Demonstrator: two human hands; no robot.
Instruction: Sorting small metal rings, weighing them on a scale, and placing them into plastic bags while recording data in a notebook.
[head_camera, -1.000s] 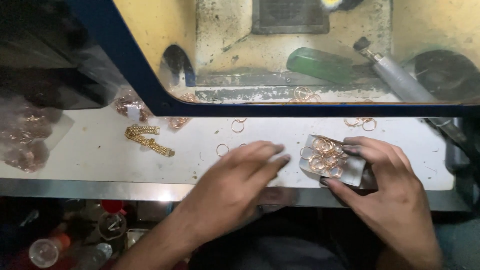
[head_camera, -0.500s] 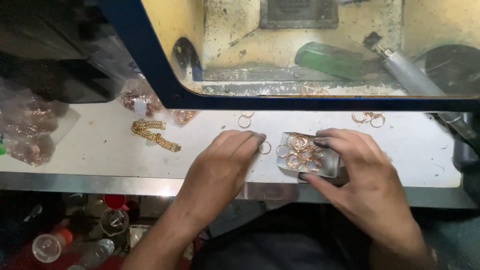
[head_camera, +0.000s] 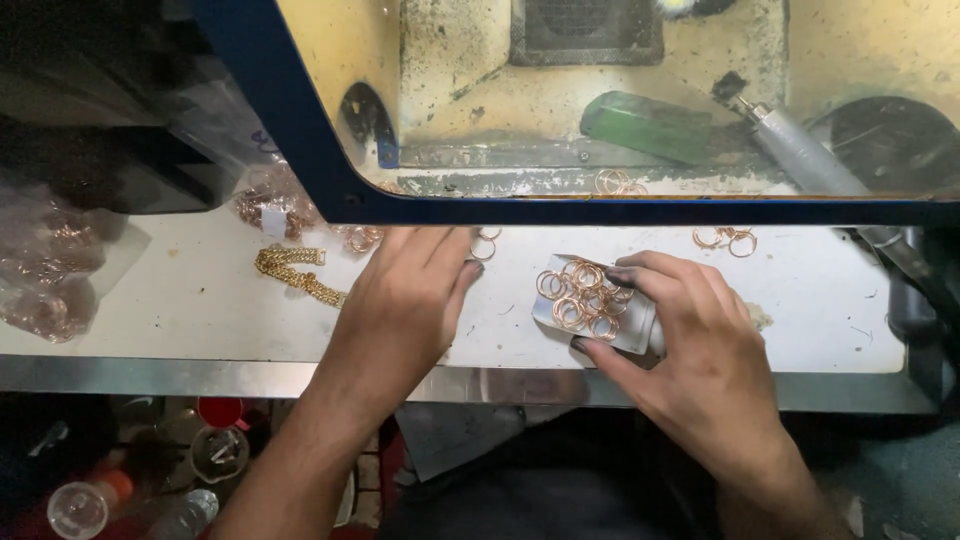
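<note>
Rings (head_camera: 580, 297) piled loose on small flat metal tray (head_camera: 640, 335), centre-right of the frame, near the front edge of the white bench (head_camera: 180, 320). Our right hand (head_camera: 700, 350) holds that tray: thumb at its near edge, index finger curled over the far edge, so fingers (head_camera: 625, 275) are closed on the tray rather than on any ring. Our left hand (head_camera: 405, 300) lies flat, fingers together and extended, palm down on the bench just left of the tray, fingertips close to a stray ring (head_camera: 484, 247) up by the blue frame (head_camera: 300, 130). It grips nothing that we can see.

Risks as we judge them:
- Tray looks shallow, rim hardly visible. Any tilt from the thumb and the heap slides off.
- Tray sits near the bench lip. Rings going over land in the dark clutter below, hard to recover.
- Flat left hand sweeping toward the tray could knock it or flick small rings sideways.
- More loose rings (head_camera: 725, 239) at upper right and a gold chain (head_camera: 298, 275) at left lie well apart, easy to miss or snag with a sleeve or wrist.
- Rings in the heap overlap, so lifting one may drag out others.
</note>
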